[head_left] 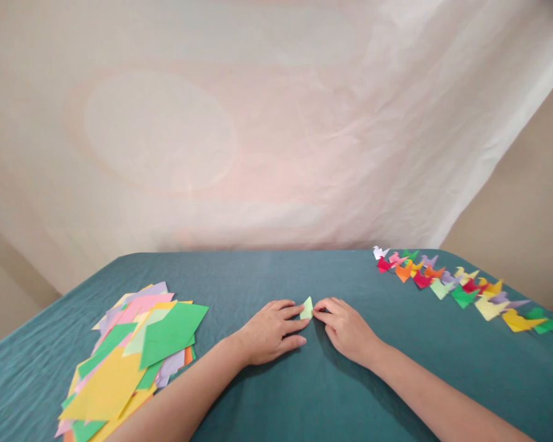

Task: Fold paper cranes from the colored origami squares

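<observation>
A small folded piece of light green paper (306,307) lies on the table in front of me, between my two hands. My left hand (271,331) rests palm down with its fingers stretched and apart, the fingertips on the paper's left edge. From the other side my right hand (345,326) pinches the paper's right edge between thumb and fingers. The fingertips of both hands hide parts of the paper's edges.
A loose pile of coloured square paper sheets (105,380) lies at the left, beside my left forearm. Rows of small folded paper birds (465,298) stand along the right. A dark green cloth (239,276) covers the table, and a pale sheet (276,135) hangs behind it.
</observation>
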`<act>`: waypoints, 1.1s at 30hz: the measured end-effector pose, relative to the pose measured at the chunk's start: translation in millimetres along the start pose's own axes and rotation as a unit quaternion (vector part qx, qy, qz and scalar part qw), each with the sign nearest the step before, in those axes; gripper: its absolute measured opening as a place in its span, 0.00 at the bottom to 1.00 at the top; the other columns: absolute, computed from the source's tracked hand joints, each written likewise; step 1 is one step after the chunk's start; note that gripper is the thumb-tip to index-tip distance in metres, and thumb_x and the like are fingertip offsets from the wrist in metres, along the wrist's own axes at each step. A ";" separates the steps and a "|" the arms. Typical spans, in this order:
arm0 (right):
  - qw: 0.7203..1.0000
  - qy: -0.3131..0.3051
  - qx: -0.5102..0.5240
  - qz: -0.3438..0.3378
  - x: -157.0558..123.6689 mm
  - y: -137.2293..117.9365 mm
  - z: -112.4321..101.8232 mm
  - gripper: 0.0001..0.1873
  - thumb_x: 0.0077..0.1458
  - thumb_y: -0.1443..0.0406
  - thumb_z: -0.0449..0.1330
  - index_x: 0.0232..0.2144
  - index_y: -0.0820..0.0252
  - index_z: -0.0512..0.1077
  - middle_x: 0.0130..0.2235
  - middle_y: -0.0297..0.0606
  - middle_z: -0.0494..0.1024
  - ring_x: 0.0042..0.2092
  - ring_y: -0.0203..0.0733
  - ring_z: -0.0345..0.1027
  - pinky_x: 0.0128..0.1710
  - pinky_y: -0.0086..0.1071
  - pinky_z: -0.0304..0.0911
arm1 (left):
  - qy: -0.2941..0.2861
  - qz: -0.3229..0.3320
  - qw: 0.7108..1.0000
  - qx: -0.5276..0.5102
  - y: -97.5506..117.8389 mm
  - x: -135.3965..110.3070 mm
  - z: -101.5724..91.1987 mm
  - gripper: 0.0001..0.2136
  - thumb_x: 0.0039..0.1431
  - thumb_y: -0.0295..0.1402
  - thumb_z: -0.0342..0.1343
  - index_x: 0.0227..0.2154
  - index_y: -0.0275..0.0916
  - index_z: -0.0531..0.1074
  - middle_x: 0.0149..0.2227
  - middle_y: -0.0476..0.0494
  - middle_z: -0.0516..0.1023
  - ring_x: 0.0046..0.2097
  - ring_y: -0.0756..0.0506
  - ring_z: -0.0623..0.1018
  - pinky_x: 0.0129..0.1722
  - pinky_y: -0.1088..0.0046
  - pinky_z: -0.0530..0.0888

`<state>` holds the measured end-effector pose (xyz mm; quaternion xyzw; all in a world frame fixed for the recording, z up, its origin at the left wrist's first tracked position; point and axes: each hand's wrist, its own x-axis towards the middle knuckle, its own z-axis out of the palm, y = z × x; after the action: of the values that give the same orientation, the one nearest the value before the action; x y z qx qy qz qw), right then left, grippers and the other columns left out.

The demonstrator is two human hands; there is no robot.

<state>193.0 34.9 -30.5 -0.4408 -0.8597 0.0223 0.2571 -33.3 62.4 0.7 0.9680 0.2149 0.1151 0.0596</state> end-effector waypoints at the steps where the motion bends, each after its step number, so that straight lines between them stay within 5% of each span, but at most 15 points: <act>1: 1.000 0.006 0.005 0.002 -0.7 0.8 0.1 0.19 0.50 0.78 0.48 0.38 0.61 0.73 0.40 0.40 0.72 0.42 0.42 0.63 0.44 0.38 0.62 | -0.003 0.000 1.000 -0.001 0.5 0.0 -0.2 0.19 0.63 0.42 0.42 0.54 0.44 0.62 0.57 0.43 0.63 0.58 0.40 0.61 0.56 0.59 0.59; 33: 0.999 0.034 -0.015 -0.019 -1.6 -0.4 -1.3 0.19 0.51 0.77 0.49 0.40 0.58 0.73 0.42 0.39 0.73 0.42 0.41 0.66 0.44 0.37 0.64 | -0.001 -0.030 0.999 -0.030 4.8 3.0 1.1 0.21 0.62 0.41 0.44 0.56 0.40 0.59 0.56 0.42 0.64 0.56 0.41 0.63 0.55 0.61 0.59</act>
<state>194.1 33.1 -29.9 -0.4287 -0.8589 -0.0105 0.2801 -28.4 59.3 1.1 0.9590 0.2407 0.1183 0.0920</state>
